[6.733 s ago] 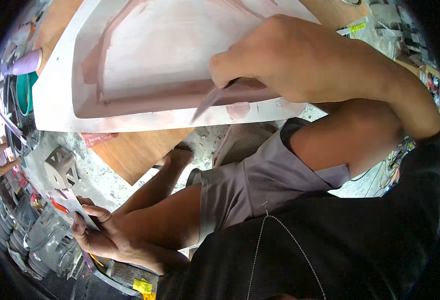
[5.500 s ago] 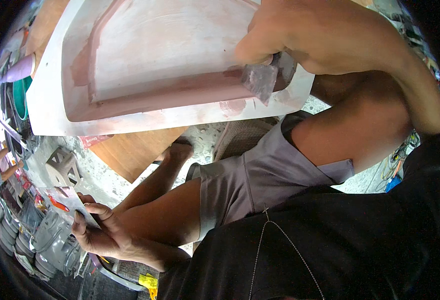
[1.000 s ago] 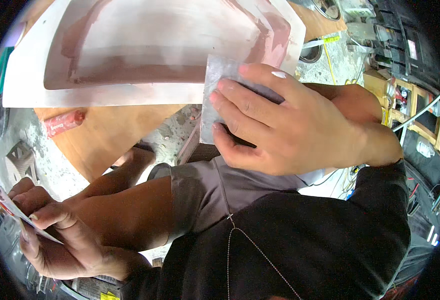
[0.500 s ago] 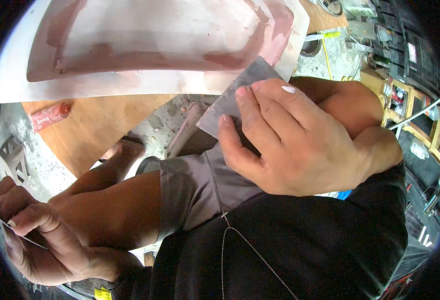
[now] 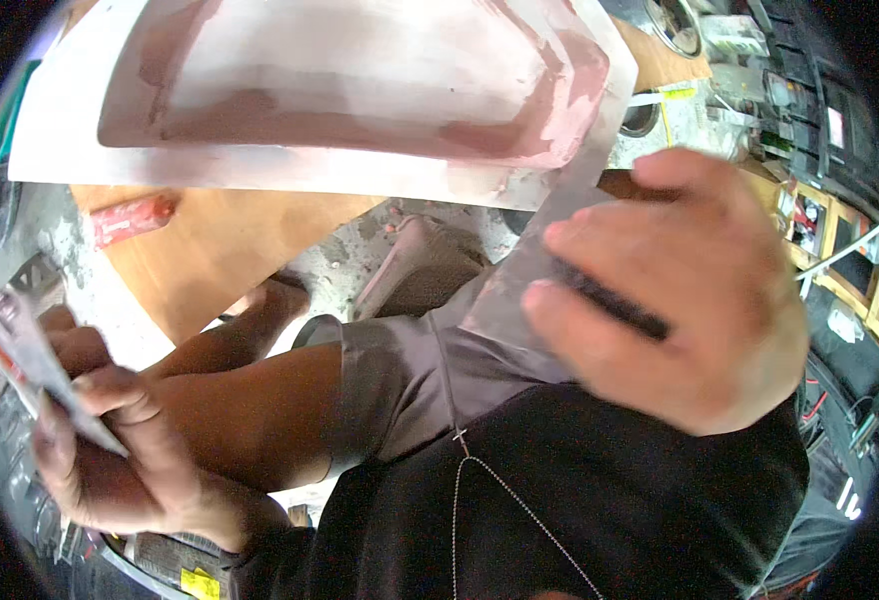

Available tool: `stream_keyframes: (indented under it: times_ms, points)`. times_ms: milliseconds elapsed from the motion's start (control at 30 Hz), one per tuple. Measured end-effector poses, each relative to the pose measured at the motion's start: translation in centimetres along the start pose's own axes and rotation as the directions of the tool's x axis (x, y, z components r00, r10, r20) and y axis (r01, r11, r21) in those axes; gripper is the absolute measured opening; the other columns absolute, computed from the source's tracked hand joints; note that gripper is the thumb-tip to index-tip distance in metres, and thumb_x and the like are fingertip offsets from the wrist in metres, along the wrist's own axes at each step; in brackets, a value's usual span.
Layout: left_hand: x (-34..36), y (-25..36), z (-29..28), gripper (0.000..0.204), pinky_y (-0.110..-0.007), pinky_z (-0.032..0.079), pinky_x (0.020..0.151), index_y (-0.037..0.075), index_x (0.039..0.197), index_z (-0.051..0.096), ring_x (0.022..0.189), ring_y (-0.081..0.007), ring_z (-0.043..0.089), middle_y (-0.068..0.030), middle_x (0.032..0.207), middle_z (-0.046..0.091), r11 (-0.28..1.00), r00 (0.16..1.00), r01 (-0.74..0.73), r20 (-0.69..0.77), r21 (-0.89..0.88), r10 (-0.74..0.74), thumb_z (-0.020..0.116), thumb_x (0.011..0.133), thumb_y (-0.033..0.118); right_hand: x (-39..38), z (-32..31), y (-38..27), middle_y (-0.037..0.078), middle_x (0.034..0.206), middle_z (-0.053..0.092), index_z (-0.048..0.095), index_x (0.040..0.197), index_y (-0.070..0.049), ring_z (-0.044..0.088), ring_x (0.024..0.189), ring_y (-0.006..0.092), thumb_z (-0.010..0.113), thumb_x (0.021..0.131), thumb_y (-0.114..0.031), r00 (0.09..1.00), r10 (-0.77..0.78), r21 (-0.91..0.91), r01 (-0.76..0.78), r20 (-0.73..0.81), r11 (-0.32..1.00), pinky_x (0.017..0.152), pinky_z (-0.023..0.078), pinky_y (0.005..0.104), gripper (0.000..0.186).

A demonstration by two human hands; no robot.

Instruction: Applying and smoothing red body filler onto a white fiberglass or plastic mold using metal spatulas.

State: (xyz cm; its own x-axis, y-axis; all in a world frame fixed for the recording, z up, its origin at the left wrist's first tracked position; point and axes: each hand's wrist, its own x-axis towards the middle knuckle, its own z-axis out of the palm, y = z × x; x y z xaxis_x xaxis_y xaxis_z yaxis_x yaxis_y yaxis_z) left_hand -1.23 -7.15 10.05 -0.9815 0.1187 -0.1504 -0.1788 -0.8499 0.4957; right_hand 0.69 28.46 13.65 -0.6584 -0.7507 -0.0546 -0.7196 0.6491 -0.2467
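Observation:
My right hand (image 5: 680,290), smeared by motion, grips a flat grey filler spreader (image 5: 505,295) with a black strip along its back. The blade hangs over my lap, its upper corner near the lower right edge of a white panel (image 5: 260,175) with dull reddish filler patches. At the lower left my left hand (image 5: 125,450) pinches a thin, pale flat plate (image 5: 55,375) with a reddish line between thumb and fingers; its exact kind is unclear. Left of the middle, a red tube (image 5: 132,220) lies on a plywood sheet (image 5: 230,245) under the panel.
My bare legs (image 5: 260,405) and grey shorts fill the middle. A sandal (image 5: 425,265) stands on the stained concrete floor below the panel. To the right are a wooden frame (image 5: 870,285) and a round metal rim (image 5: 675,25). A yellow tag (image 5: 200,583) shows at bottom left.
My right hand has moved right and slightly down with the spreader, whose black strip now shows. My left hand has tilted its plate so more of its face is visible. The view has shifted slightly.

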Motion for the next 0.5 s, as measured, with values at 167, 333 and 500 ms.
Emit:
stream_keyframes:
  times_ms: [167,333,500]
  points:
    - [-0.2,-2.3,-0.7,0.058,-0.053,0.058,0.088,-0.009,0.144,0.036,0.112,-0.0361,0.061,-0.0275,0.130,0.057,0.991,0.983,0.077,-0.172,0.105,-0.058,0.052,0.088,-0.004,-1.6,-2.7,3.0,0.018,0.115,0.068,0.061,0.122,-0.002,0.066,0.105,0.0239,0.073,0.085,-0.013,0.910,0.389,0.516,-0.267,-0.141,0.814,0.096,0.048,0.0412,0.041]
    - [0.1,-5.9,1.4,0.043,-0.046,0.063,0.084,-0.005,0.125,0.056,0.104,-0.0326,0.066,-0.0187,0.111,0.066,0.983,0.973,0.156,-0.188,0.094,-0.136,0.061,0.082,-0.001,2.0,2.0,3.0,0.012,0.133,0.057,0.038,0.147,0.002,0.056,0.122,0.0212,0.062,0.095,-0.009,0.414,0.910,0.998,0.057,-0.033,0.011,0.107,0.042,0.0367,0.059]
    - [0.0,-5.6,2.1,0.054,-0.047,0.062,0.085,-0.003,0.135,0.048,0.105,-0.0330,0.066,-0.0162,0.117,0.065,0.957,0.964,0.202,-0.215,0.211,-0.156,0.061,0.082,0.000,3.2,1.6,2.6,0.011,0.141,0.051,0.025,0.154,0.000,0.050,0.130,0.0209,0.058,0.098,-0.010,0.744,0.668,0.991,0.100,-0.015,-0.088,0.111,0.038,0.0374,0.067]
